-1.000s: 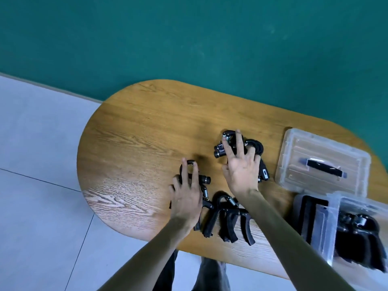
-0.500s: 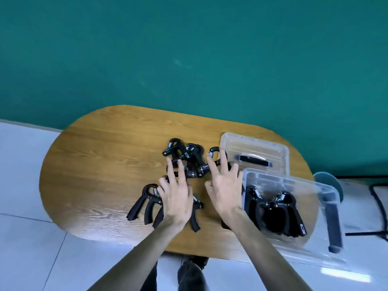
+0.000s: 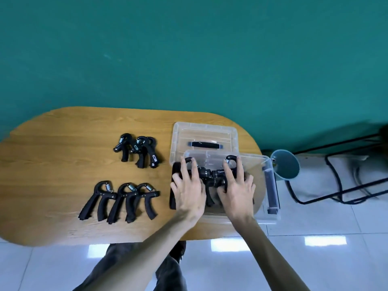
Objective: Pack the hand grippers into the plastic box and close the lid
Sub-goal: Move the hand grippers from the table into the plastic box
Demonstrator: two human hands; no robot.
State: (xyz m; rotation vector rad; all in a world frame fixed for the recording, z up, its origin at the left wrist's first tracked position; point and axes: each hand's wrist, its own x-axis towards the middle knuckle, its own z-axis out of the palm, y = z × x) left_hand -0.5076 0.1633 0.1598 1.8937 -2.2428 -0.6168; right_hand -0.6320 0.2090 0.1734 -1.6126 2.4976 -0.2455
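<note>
Over on the left of the surface [image 3: 63, 143] two bunches of grippers are still waiting, one trio near the front [image 3: 121, 201] and a smaller cluster behind it [image 3: 138, 151]. Moving right, the left hand [image 3: 189, 185] and right hand [image 3: 236, 185] sit flat with fingers spread, pressing a batch of grippers [image 3: 212, 177] down in the box [image 3: 270, 185], so I'd say we're mid-packing. The lid [image 3: 203, 137] lies off just behind the box; next move is probably letting go and heading back left for another bunch.
</note>
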